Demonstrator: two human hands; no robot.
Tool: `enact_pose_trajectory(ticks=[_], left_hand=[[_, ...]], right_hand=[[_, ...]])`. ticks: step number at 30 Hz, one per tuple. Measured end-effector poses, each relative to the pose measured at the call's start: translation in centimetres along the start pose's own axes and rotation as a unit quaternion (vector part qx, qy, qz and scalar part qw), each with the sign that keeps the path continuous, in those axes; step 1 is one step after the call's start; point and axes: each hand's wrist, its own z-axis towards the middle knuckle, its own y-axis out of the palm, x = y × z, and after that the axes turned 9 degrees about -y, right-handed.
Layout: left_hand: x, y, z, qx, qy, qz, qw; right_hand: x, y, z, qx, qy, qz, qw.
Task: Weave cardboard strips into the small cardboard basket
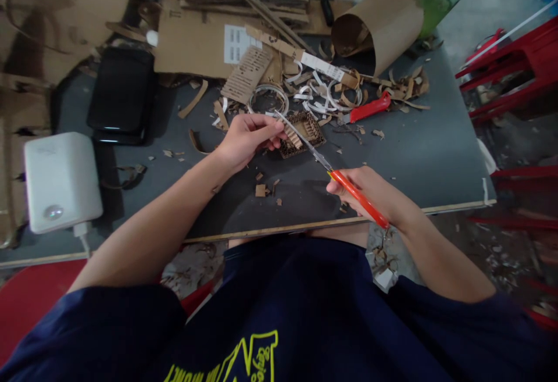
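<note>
My left hand (pixel 257 138) pinches a small strip of corrugated cardboard (pixel 293 136) with its ribs showing. My right hand (pixel 370 190) is closed on red-handled scissors (pixel 355 193), whose metal blades point up and left, reaching alongside the strip. Whether the blades touch the strip I cannot tell. Just behind the strip lies a small rectangular cardboard piece (pixel 311 129) with a dark, textured rim, partly hidden by the blades and strip. Tiny cardboard offcuts (pixel 260 190) are scattered on the grey table below my left hand.
A red utility knife (pixel 370 107) lies beside curled paper scraps (pixel 314 94). Farther back are a cardboard sheet (pixel 189 42) and a cardboard tube (pixel 392 21). A black case (pixel 122 91) and a white device (pixel 63 178) with a cable occupy the left. Red stools (pixel 523 68) stand off the right edge.
</note>
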Motion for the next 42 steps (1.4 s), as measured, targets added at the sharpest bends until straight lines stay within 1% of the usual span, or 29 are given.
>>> enact_pose_trajectory(ticks=[5,8,12,14,17,21,24,31,34,36,40,42], left_hand=[[0.0,0.2,-0.1,0.005,-0.027,-0.004,1.000],[0.1,0.2,-0.3,-0.004,-0.031,-0.023,0.999],[0.0,0.8,-0.8,-0.035,-0.035,-0.018,0.999],[-0.1,1.3,-1.1,-0.053,-0.040,-0.013,0.998],[-0.1,1.6,-1.2,-0.050,-0.030,-0.023,0.998],[0.1,1.2,-0.7,-0.003,-0.013,-0.029,0.999],[0.1,0.7,-0.4,0.021,-0.011,-0.027,0.999],[0.2,0.7,-0.6,0.012,-0.007,-0.021,1.000],[0.1,0.9,-0.7,0.002,-0.008,-0.021,1.000],[0.0,1.0,-0.7,-0.001,-0.013,-0.026,1.000],[-0.1,1.1,-0.7,0.008,-0.030,-0.034,0.999],[-0.1,1.2,-0.6,0.009,-0.028,-0.044,0.999]], right_hand=[[-0.1,0.0,-0.1,-0.001,0.005,-0.021,1.000],[-0.5,-0.1,-0.1,-0.006,0.004,-0.066,0.998],[-1.1,-0.3,0.1,-0.015,-0.009,-0.135,0.991],[-1.3,-0.3,0.3,-0.020,-0.007,-0.151,0.988],[-1.3,-0.5,0.3,-0.021,-0.021,-0.134,0.991],[-0.8,-0.7,0.2,-0.021,-0.044,-0.076,0.996],[-0.7,-0.8,0.0,-0.036,-0.049,-0.057,0.996],[-1.0,-1.0,0.0,-0.064,-0.053,-0.072,0.994],[-1.1,-0.7,0.0,-0.049,-0.032,-0.092,0.994],[-1.2,-0.4,-0.1,-0.038,-0.019,-0.084,0.996],[-1.4,0.1,-0.2,-0.024,-0.015,-0.067,0.997],[-1.4,0.4,-0.2,-0.013,-0.006,-0.058,0.998]])
